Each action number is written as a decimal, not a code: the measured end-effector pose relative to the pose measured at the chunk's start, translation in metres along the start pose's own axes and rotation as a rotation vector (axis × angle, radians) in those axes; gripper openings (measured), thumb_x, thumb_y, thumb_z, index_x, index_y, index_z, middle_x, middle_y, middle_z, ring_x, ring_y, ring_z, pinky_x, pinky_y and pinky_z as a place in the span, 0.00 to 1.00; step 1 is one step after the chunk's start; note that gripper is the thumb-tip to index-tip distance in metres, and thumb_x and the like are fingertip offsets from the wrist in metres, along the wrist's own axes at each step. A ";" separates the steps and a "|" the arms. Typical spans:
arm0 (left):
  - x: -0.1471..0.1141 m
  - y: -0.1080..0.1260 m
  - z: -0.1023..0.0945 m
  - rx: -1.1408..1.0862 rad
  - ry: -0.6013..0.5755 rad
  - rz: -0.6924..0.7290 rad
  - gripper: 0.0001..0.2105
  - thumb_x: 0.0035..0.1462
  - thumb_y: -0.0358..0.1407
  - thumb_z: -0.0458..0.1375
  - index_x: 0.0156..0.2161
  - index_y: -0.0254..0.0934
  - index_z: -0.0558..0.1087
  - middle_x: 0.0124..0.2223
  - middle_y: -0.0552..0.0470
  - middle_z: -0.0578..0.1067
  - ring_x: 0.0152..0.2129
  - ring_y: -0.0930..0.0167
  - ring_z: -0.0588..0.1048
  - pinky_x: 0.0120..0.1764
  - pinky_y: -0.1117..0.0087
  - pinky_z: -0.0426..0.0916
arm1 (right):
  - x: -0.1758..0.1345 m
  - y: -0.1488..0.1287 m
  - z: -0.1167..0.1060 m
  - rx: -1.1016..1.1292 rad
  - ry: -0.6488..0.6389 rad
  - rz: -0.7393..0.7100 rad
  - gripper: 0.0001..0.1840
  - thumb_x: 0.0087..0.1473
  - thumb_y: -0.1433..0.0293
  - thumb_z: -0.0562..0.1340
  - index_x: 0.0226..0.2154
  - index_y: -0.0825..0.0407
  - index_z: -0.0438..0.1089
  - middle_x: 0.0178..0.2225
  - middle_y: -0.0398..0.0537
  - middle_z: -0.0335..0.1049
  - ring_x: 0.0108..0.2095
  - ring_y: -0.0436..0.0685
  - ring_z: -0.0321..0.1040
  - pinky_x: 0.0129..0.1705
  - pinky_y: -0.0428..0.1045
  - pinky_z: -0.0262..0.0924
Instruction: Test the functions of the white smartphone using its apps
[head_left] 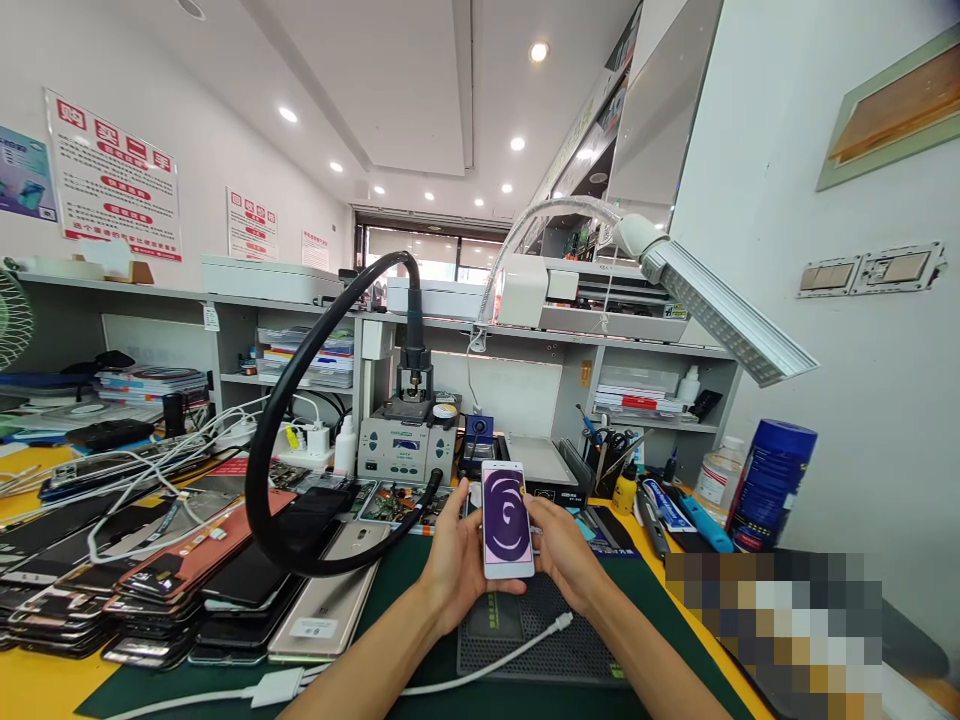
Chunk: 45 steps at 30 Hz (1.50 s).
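A white smartphone (508,520) with a purple swirl on its lit screen is held upright above the bench. My left hand (456,560) cups its left side and lower edge, fingers wrapped behind it. Along the right edge, my right hand (564,548) grips the phone too, its fingers partly hidden behind. Beneath the hands lie a dark textured mat (540,655) and a green mat (397,590). A white charging cable (495,668) crosses in front, its plug end lying below my right hand, apart from the phone.
Stacked phones and phone parts (187,560) cover the left side. A black hose (259,450) arches from the hot-air station (405,450). To the right stand a blue spray can (772,485), a clear bottle (718,480) and a tool holder (607,455). A lamp (739,310) hangs above.
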<state>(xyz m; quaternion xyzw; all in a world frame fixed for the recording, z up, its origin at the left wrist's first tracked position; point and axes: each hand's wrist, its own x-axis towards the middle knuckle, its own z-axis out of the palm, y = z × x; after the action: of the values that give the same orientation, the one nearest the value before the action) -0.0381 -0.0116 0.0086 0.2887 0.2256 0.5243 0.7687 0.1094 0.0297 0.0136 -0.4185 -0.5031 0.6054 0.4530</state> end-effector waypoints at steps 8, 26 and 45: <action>0.002 0.000 -0.003 0.016 0.022 0.001 0.32 0.55 0.62 0.50 0.51 0.36 0.69 0.39 0.43 0.76 0.34 0.60 0.77 0.31 0.61 0.74 | 0.003 0.002 -0.004 -0.006 -0.045 -0.007 0.22 0.53 0.60 0.63 0.50 0.51 0.68 0.37 0.51 0.75 0.29 0.57 0.72 0.28 0.53 0.69; 0.002 0.006 -0.005 0.060 0.013 0.015 0.35 0.54 0.64 0.48 0.47 0.31 0.71 0.38 0.40 0.76 0.33 0.57 0.77 0.30 0.58 0.73 | -0.007 -0.015 -0.019 -0.069 -0.437 -0.061 0.40 0.39 0.78 0.67 0.57 0.45 0.63 0.55 0.53 0.67 0.38 0.56 0.73 0.37 0.49 0.66; 0.002 0.004 -0.004 0.044 0.005 0.031 0.35 0.55 0.63 0.48 0.50 0.32 0.70 0.39 0.40 0.76 0.32 0.59 0.76 0.31 0.60 0.73 | 0.000 -0.002 -0.015 -0.107 -0.393 -0.107 0.42 0.37 0.79 0.69 0.56 0.49 0.61 0.52 0.53 0.66 0.46 0.61 0.71 0.45 0.54 0.67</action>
<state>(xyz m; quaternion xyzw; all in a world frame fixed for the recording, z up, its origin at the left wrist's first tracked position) -0.0426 -0.0081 0.0079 0.3079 0.2344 0.5317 0.7533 0.1244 0.0332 0.0135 -0.2882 -0.6348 0.6229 0.3550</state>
